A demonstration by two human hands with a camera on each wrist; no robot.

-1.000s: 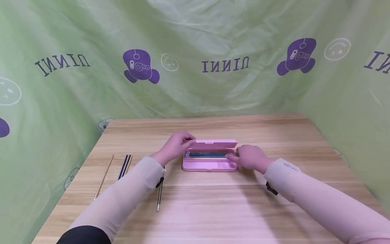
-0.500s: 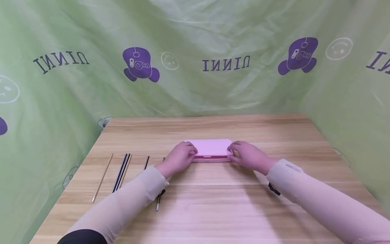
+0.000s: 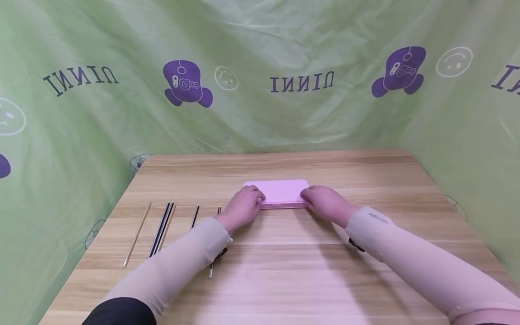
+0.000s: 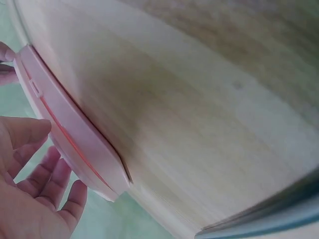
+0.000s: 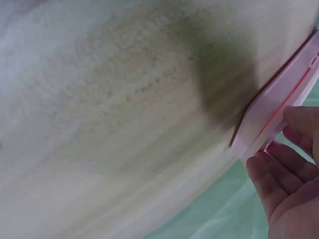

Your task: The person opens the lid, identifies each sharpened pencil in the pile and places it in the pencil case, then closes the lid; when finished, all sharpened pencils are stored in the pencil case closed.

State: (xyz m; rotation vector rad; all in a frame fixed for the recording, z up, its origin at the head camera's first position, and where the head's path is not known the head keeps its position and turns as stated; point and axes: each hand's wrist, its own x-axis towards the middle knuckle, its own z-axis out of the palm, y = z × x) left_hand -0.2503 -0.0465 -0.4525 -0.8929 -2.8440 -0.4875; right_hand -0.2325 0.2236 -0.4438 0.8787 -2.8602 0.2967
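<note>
A pink pencil case (image 3: 281,192) lies on the wooden table, its lid down over the base. In the left wrist view, a thin red line runs along the seam of the pencil case (image 4: 75,119), beside a small clasp. My left hand (image 3: 243,206) holds the case's left end, with the thumb at the front edge and bent fingers about the lid's corner. At the opposite end, my right hand (image 3: 328,204) grips the corner in much the same way. The right wrist view shows its thumb on the front of the pencil case (image 5: 276,102). The case's contents are hidden.
Left of the case, a light wooden pencil (image 3: 136,234) lies alone near several dark and plain pencils (image 3: 161,229). Two more dark pencils, one a striped pencil (image 3: 211,271), lie partly under my left forearm. A green printed curtain (image 3: 260,122) surrounds the table (image 3: 284,271).
The pencil case's lid has swung down over the blue pencils inside, which are now covered. Both hands have come down with it to the front corners, and the case sits slightly farther back.
</note>
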